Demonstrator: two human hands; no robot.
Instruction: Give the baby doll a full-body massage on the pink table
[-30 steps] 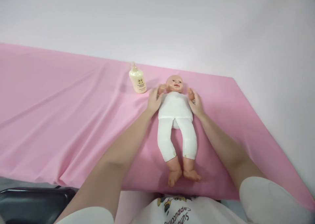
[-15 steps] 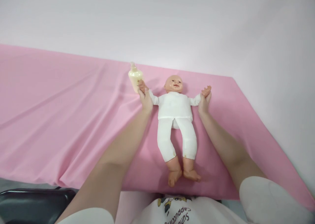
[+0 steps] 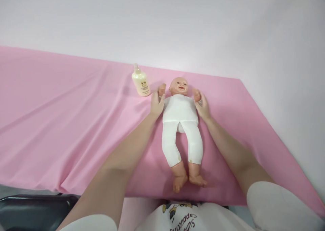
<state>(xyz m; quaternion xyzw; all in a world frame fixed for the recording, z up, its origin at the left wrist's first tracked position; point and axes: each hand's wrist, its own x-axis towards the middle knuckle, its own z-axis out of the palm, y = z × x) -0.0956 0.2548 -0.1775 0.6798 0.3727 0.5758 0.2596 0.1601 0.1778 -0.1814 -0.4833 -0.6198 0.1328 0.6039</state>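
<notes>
A baby doll (image 3: 180, 109) in a white top and white trousers lies on its back, head away from me, feet bare. My left hand (image 3: 157, 103) is closed around the doll's arm on the left, whose small hand (image 3: 161, 89) sticks up above my fingers. On the other side my right hand (image 3: 203, 107) grips the doll's other arm near the wrist, with that doll hand (image 3: 196, 95) raised too. Both doll arms are bent up beside its head. My hands partly hide its sleeves.
A pump bottle (image 3: 141, 83) of pale yellow liquid with a clear cap stands left of the doll's head. Pink cloth (image 3: 63, 122) with folds covers the table. A white wall rises behind, and a black chair (image 3: 35, 210) is at lower left.
Both my hands have moved inward with the doll's arms, from stretched out sideways to folded up close beside its head. The bottle's label now shows fully.
</notes>
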